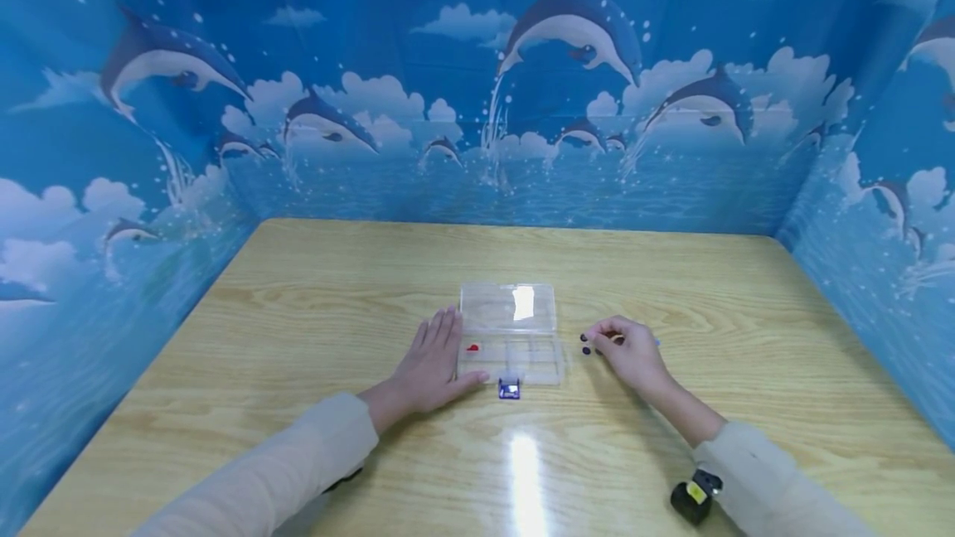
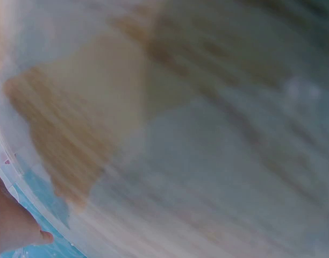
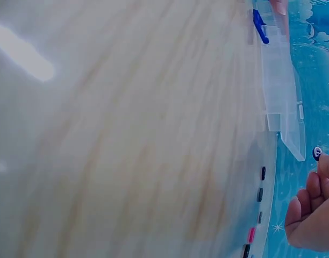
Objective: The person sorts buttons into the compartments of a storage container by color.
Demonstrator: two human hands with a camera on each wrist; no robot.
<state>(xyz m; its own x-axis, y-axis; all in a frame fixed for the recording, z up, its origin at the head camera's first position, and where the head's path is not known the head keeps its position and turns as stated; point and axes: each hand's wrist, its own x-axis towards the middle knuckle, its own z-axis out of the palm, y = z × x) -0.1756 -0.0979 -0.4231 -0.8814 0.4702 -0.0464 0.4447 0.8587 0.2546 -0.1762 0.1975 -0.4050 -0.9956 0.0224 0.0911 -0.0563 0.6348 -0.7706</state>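
Note:
A clear plastic compartment box lies on the table with its lid swung back. One left compartment holds a small red piece; a blue latch sticks out at the front. My left hand lies along the box's left side, fingers straight, thumb at the front edge. To the right of the box, my right hand pinches a small round black piece with a white mark between thumb and finger. Below that hand, several small dark pieces and a pink one stand in a row.
The wood-grain table extends around the box on all sides. Blue dolphin-print curtains hang along its back and sides. A black wrist camera sits by the right sleeve. The left wrist view is mostly blurred tabletop.

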